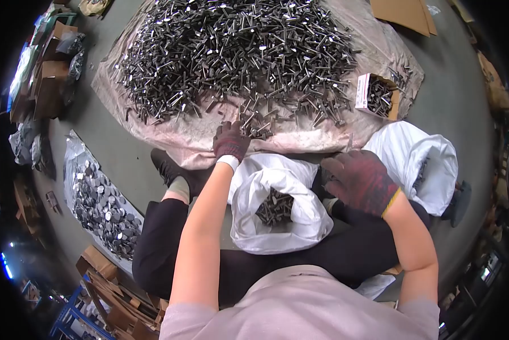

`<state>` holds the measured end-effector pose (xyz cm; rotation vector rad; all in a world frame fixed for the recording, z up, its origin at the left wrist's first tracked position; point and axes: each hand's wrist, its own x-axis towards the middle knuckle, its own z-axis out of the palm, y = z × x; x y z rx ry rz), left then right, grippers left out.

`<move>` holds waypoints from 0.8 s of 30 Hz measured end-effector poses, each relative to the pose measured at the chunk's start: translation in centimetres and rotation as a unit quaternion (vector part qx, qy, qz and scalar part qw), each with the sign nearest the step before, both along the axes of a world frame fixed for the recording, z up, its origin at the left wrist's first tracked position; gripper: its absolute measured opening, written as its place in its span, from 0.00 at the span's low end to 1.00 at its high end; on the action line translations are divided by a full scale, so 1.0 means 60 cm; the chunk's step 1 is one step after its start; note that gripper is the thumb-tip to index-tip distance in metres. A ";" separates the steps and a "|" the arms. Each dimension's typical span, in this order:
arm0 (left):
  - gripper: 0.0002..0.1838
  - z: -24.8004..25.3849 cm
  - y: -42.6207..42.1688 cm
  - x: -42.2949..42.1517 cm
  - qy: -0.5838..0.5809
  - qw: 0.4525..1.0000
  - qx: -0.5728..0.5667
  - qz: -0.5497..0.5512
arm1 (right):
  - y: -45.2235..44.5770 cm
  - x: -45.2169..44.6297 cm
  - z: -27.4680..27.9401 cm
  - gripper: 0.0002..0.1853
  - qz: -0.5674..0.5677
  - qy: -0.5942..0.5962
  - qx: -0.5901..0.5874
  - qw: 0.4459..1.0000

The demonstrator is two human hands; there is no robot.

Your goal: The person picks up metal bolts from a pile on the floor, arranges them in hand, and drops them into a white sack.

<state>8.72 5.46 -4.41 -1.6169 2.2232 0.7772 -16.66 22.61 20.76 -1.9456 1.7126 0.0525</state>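
Nearest, between the person's black-trousered legs (368, 246), stands an open white woven sack (311, 229) with grey bolt-like metal pieces (274, 208) inside. To its left, round silvery discs (110, 212) lie heaped on the floor side. The right hand (361, 181), in a dark red-and-black knit glove, is half curled just right of the sack; whether it grips anything cannot be told. Beside it, right, slumps a second white sack (401, 150). Farther off, the left hand (231, 141), gloved alike, reaches into a small loose cluster (257, 124) of such pieces on a pinkish cloth (175, 141), its grip unclear. Beyond, right, stands an open carton (363, 93) of them; the large dark pile (237, 51) lies farthest
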 end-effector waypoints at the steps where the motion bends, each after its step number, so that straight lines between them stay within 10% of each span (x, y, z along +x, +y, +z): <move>1: 0.40 0.002 -0.002 -0.012 -0.045 0.998 -0.010 -0.035 | -0.003 0.000 0.003 0.23 -0.001 -0.002 0.003 1.000; 7: 0.51 0.033 -0.008 -0.061 -0.096 0.994 0.030 -0.032 | -0.010 -0.004 0.003 0.25 -0.022 0.010 0.051 0.998; 24: 0.24 -0.048 -0.010 -0.090 -0.018 0.996 0.012 -0.084 | -0.011 0.012 0.003 0.24 -0.012 0.013 0.039 0.999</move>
